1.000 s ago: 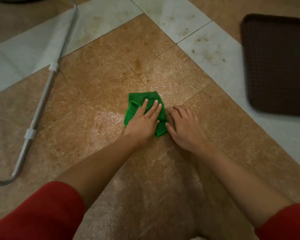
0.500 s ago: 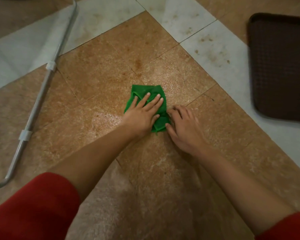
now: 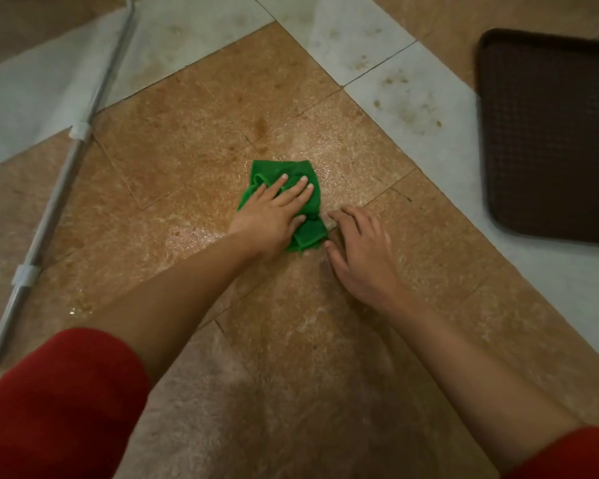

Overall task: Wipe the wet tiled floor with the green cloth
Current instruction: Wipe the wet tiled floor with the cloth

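your left hand (image 3: 274, 216) lies flat with the fingers spread, pressing the green cloth (image 3: 286, 202) onto the brown tiled floor (image 3: 194, 133); it is not gripping the cloth, only pinning it under palm and fingers. your right hand (image 3: 358, 254) rests on the tile just beside the cloth's near corner, fingers loosely apart and holding nothing, so it seems to serve as a brace. to wipe well, keep the palm's weight over the middle of the bunched cloth so it does not slide out, and push it toward the glistening patch just beyond and to the right of it, then over the shine to the left of your wrist. a wet gleam also shows nearer the metal tube (image 3: 54, 205) lying at the left, so much of the floor looks unwiped. the pale tiles (image 3: 419, 98) beyond carry brown spots. a dark textured mat (image 3: 547, 133) sits well apart at the right; keep water away from its edge. wet tile is likely slippery, so lean on the right hand carefully.
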